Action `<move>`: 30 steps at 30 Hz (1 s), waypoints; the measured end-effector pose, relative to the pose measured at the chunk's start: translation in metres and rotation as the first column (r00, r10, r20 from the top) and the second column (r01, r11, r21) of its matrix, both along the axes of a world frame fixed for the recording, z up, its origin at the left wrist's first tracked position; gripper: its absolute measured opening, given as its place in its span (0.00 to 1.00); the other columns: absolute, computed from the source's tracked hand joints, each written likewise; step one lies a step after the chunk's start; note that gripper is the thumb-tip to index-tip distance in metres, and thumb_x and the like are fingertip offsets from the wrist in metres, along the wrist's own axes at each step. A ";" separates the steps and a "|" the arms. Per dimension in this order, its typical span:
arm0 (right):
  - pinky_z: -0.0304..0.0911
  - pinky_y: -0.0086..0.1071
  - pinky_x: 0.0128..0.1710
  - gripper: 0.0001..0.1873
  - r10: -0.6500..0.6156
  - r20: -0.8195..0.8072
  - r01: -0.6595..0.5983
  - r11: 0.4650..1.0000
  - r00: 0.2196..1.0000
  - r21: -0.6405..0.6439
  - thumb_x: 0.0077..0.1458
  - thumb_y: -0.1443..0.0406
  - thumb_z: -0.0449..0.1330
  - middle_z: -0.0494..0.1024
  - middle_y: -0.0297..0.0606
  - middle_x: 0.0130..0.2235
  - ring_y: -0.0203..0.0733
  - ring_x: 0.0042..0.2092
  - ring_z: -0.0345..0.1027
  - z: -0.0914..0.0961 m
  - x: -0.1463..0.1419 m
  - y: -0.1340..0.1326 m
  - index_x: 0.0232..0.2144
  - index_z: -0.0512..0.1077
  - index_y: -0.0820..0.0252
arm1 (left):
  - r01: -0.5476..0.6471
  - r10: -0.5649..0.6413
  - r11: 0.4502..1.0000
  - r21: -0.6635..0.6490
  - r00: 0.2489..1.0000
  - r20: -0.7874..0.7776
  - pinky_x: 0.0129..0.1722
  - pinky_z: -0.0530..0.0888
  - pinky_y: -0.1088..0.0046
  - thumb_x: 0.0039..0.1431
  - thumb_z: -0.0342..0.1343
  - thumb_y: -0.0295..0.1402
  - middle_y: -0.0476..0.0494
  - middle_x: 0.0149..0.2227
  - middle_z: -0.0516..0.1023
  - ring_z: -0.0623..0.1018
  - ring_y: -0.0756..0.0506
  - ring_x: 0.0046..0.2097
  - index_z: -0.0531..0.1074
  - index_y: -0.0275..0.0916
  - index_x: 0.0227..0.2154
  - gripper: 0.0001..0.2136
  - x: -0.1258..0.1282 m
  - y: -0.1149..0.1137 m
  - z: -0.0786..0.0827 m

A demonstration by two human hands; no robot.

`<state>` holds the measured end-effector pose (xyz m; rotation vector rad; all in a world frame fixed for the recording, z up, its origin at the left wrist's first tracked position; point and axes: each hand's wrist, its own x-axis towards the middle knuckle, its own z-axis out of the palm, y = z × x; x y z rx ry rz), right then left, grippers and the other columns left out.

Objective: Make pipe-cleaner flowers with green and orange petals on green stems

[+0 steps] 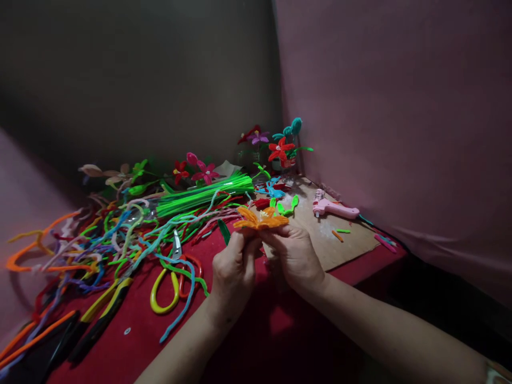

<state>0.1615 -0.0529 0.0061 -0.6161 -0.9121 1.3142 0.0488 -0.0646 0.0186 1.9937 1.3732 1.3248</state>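
Note:
An orange pipe-cleaner flower (pixel 261 218) is held up over the red table (pixel 256 330) between both my hands. My left hand (pixel 233 269) is closed just under the flower, with a dark green stem piece (pixel 224 231) sticking up from its fingers. My right hand (pixel 295 255) is closed on the flower's underside from the right, fingers curled. What the fingers pinch beneath the petals is hidden.
A tangle of coloured pipe cleaners (pixel 100 234) and a bright green bundle (pixel 204 194) fill the left. Yellow-and-orange scissors (pixel 172 277) and pliers (pixel 100 314) lie near. A pink glue gun (pixel 334 209) rests on a cardboard sheet (pixel 340 245). Finished flowers (pixel 280 149) stand in the corner by pink walls.

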 end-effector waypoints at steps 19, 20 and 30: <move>0.64 0.33 0.43 0.11 -0.040 0.125 0.022 0.989 0.991 0.143 0.44 0.68 0.64 0.79 0.32 0.34 0.38 0.37 0.71 0.009 0.011 -0.008 0.34 0.77 0.54 | 0.022 -0.025 0.995 0.101 0.999 0.029 0.23 0.66 0.79 0.56 0.49 0.31 0.54 0.22 0.64 0.65 0.54 0.21 0.68 0.38 0.33 0.05 -0.002 -0.005 0.000; 0.64 0.33 0.43 0.11 -0.031 0.129 0.012 0.989 0.991 0.146 0.44 0.68 0.64 0.79 0.32 0.34 0.38 0.38 0.71 0.009 0.012 -0.008 0.34 0.77 0.54 | 0.016 -0.020 0.995 0.096 0.999 0.035 0.23 0.66 0.78 0.56 0.49 0.32 0.54 0.21 0.63 0.65 0.54 0.21 0.68 0.38 0.33 0.05 -0.003 -0.004 0.000; 0.60 0.35 0.49 0.11 -0.069 0.025 0.065 0.989 0.997 0.134 0.44 0.68 0.64 0.76 0.34 0.40 0.39 0.43 0.68 0.012 0.012 -0.008 0.34 0.76 0.56 | 0.065 -0.044 0.994 -0.089 0.974 0.221 0.18 0.62 0.80 0.56 0.51 0.35 0.55 0.19 0.61 0.62 0.55 0.19 0.67 0.39 0.30 0.05 0.001 -0.009 0.006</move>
